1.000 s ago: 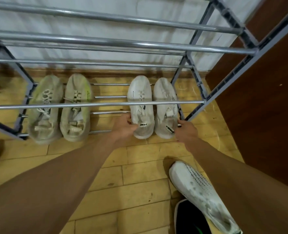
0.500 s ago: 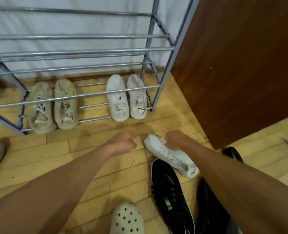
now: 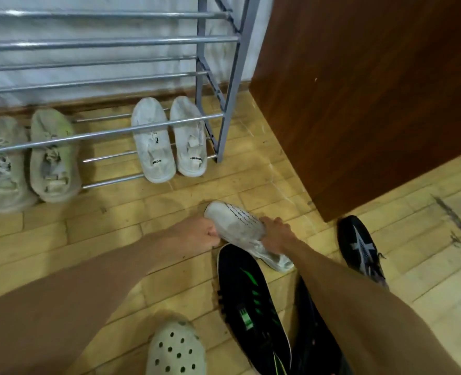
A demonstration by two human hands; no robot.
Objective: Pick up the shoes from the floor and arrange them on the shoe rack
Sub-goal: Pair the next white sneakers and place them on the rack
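You face shoe rack (image 3: 110, 43): rails bright polished metal, glossy; uprights grey, matt painted look. Before you, white shoe (image 3: 237, 224): cloth upper, matt, grubby grey smudges. Under you, floor (image 3: 115, 226): yellow wood planks, smooth, faint sheen, scuffed. On your right, cabinet (image 3: 359, 104): dark brown wood grain, satin. Nearest you, clog (image 3: 175, 347): pale moulded plastic, matt, holed. Beside it, black shoe (image 3: 251, 299): smooth, slightly glossy.

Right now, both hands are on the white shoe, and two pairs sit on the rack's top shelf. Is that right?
Not quite. The head view shows the greenish pair and the white pair on the bottom shelf of the rack, not the top. The rest holds: the left hand and the right hand are both on the white shoe.
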